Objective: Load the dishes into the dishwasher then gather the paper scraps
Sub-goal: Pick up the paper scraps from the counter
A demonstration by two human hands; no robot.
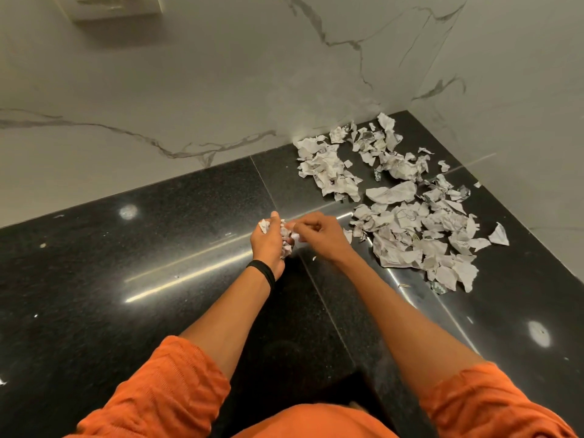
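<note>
Several torn white paper scraps (407,213) lie spread over the black granite counter (158,263) toward its far right corner. My left hand (268,240) is cupped above the counter and holds a small bunch of gathered scraps (286,237). My right hand (316,232) is right beside it and pinches a small white scrap (296,237) against that bunch. Both hands hover left of the main spread of paper. No dishes or dishwasher are in view.
A grey marble wall (189,105) rises behind the counter and another on the right (521,105), meeting at the corner. A white switch plate (117,7) sits high on the back wall. A few tiny paper bits (314,258) dot the counter.
</note>
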